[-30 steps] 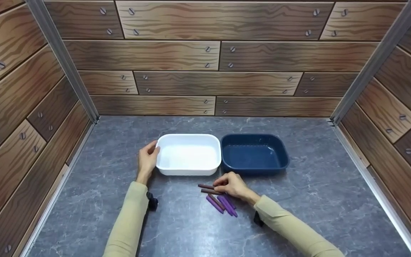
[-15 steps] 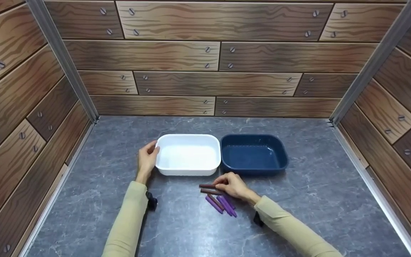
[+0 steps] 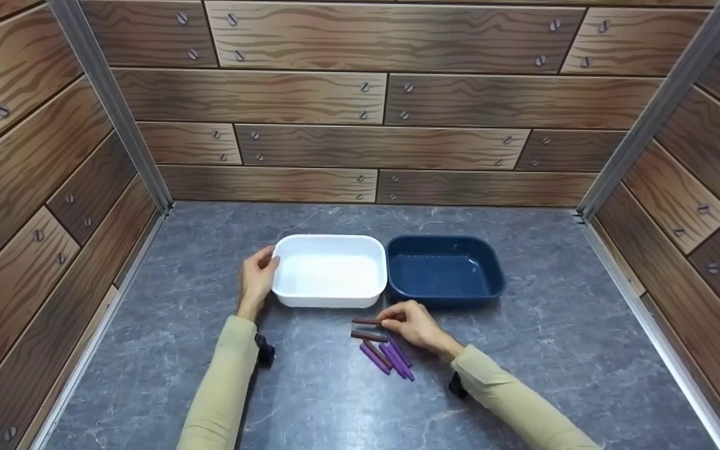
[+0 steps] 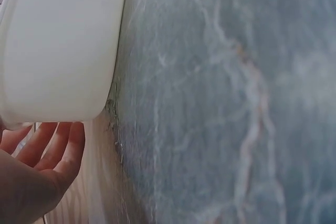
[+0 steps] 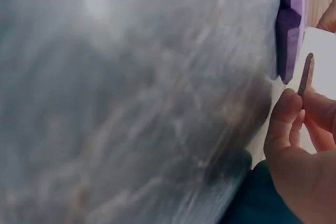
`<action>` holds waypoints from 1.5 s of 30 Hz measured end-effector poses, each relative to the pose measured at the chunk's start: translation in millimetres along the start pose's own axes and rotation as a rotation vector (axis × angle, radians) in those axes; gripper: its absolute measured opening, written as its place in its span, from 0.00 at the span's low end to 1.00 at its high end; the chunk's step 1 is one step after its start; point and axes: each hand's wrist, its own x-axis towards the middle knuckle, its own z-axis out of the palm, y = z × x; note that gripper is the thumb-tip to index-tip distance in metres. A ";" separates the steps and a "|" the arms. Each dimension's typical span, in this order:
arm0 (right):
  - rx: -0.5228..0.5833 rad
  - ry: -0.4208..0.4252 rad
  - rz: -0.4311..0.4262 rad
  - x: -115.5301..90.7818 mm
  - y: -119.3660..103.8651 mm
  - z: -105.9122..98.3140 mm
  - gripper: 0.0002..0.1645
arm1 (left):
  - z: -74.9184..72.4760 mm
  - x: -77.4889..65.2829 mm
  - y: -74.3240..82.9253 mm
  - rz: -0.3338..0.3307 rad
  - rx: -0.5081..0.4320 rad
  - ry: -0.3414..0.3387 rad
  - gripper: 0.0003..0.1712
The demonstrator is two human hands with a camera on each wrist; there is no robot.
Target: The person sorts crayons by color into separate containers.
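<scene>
My right hand (image 3: pixel 419 325) pinches a brown crayon (image 3: pixel 366 321) between thumb and fingertips, just in front of the two dishes. In the right wrist view the crayon (image 5: pixel 306 74) sticks out past the fingertips. Below that hand lie more crayons: a brown one (image 3: pixel 369 336) across the top, another brown one slanting, and several purple crayons (image 3: pixel 374 359). At the far left my left hand (image 3: pixel 256 278) holds the end of a white rectangular dish (image 3: pixel 329 302), thumb at the rim. Its fingers (image 4: pixel 65 153) touch the outer end wall in the left wrist view.
A dark blue dish (image 3: pixel 447 301) stands right against the white one, on its right side. Both sit on a grey marbled table (image 3: pixel 310 400). Wood-print walls (image 3: pixel 372 144) with metal corner posts close in the back and sides.
My right hand has risen slightly and moved a little right, lifting the brown crayon away from the others. The left hand stays at the white dish.
</scene>
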 end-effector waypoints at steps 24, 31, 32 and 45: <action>0.208 0.079 -0.111 9.0 -42.4 -7.1 0.10 | -0.8 0.3 2.2 0.041 0.019 0.008 0.21; 0.256 0.110 -0.115 17.3 -60.2 -9.6 0.09 | -3.8 -3.3 -1.5 0.040 0.037 0.010 0.21; 0.254 0.125 -0.113 21.6 -56.8 -7.4 0.09 | -3.9 -3.2 -1.9 0.040 0.042 0.012 0.21; 0.210 0.192 -0.082 65.0 -61.8 0.5 0.08 | 0.5 -1.2 -0.1 0.074 0.067 0.022 0.21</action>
